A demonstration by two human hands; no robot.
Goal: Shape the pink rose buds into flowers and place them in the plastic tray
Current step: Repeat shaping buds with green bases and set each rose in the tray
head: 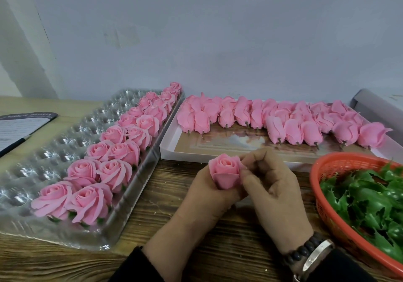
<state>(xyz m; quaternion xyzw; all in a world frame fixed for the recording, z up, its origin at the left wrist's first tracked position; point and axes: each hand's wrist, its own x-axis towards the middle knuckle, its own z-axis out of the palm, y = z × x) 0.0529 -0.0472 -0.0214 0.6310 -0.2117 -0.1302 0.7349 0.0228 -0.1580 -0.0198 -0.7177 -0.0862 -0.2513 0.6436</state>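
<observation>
Wood-grain surface (174, 196) against a pale wall (218, 31). Left hand (202, 194) grips the pink rose bud (224, 170); right hand (274, 186) fingers (246, 162) pinch its petal. Plastic tray (54, 151) lies left of the fingers.

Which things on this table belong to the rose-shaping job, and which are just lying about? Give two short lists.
Part of the job:
rose bud, gripped by the left hand and pinched by the right hand
plastic tray
finished roses
unshaped buds in the white box

Lying about:
orange basket of green leaves
paper
pen
</observation>
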